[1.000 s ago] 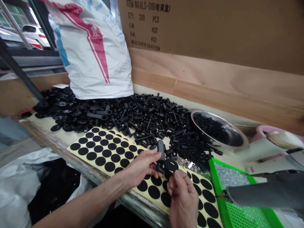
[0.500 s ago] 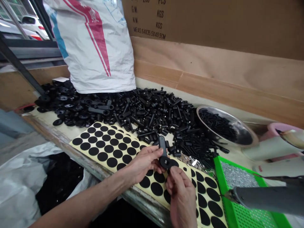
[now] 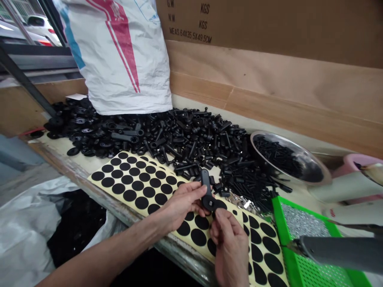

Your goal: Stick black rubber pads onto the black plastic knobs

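Left grip (image 3: 181, 203), head view: thumb and fingers clamped on the black lever (image 3: 206, 179), with the thumb across its flat arm. Right grip (image 3: 230, 245): thumb and fingertips drawn together just beside the lever's round end; whether they pinch a small part or touch the lever cannot be told.

Lever orientation: the flat arm points away from the wearer, beyond the left grip, leaning slightly left. Its round end, showing a small bright insert, lies toward the wearer, between both grips. The long axis runs obliquely from the right fingertips past the left thumb. Its exact tilt above the counter (image 3: 182, 252) cannot be determined.

Beneath both grips: sheets of black discs (image 3: 121, 195), partly covered by the hands. Beyond the grips: a heap of black parts (image 3: 197, 135); individual pieces overlap and are hard to separate. Right of the right grip: a green tray (image 3: 279, 217), cut off at the lower edge, and a grey tool (image 3: 335, 249), cut off at the right edge. Beyond the heap: a white sack (image 3: 125, 79), its top cut off.
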`<state>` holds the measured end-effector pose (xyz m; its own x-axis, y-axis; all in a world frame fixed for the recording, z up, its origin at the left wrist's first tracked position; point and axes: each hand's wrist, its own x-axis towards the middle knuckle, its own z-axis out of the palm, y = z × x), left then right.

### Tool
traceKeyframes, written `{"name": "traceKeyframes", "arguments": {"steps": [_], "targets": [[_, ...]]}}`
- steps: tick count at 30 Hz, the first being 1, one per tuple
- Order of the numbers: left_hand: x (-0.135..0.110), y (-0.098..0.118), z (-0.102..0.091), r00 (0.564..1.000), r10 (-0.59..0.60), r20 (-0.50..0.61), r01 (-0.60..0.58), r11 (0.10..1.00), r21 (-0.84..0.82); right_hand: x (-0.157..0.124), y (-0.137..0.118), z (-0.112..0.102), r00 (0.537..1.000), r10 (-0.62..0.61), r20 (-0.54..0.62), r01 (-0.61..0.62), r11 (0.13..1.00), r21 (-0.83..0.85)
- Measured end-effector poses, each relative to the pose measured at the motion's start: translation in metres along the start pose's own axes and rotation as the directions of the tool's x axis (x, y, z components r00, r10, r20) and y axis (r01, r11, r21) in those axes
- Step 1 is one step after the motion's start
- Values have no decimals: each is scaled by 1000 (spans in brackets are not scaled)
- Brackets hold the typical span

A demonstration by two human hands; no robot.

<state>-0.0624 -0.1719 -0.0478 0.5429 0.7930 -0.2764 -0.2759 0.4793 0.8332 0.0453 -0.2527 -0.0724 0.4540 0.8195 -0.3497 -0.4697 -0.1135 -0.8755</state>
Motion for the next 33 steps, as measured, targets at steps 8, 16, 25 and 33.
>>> {"name": "traceKeyframes", "arguments": {"steps": [8,16,25,33], "targets": [[0,-1,-1,1000,14,8,-14,1000,11,1,0,0,1000,0,-5,0,1000,-11],[1,-2,-1,1000,20,14,-20,1000,-2,2,1,1,1000,-25,-7,24,999,-46],[0,-3,0,1000,0,12,1,999,-44,1,1,2,999,-14,-44,14,1000,-15],[-2,0,4,1000,25,-17,-26,999,-21,1,2,4,998,-23,-57,23,1000,-11]]}}
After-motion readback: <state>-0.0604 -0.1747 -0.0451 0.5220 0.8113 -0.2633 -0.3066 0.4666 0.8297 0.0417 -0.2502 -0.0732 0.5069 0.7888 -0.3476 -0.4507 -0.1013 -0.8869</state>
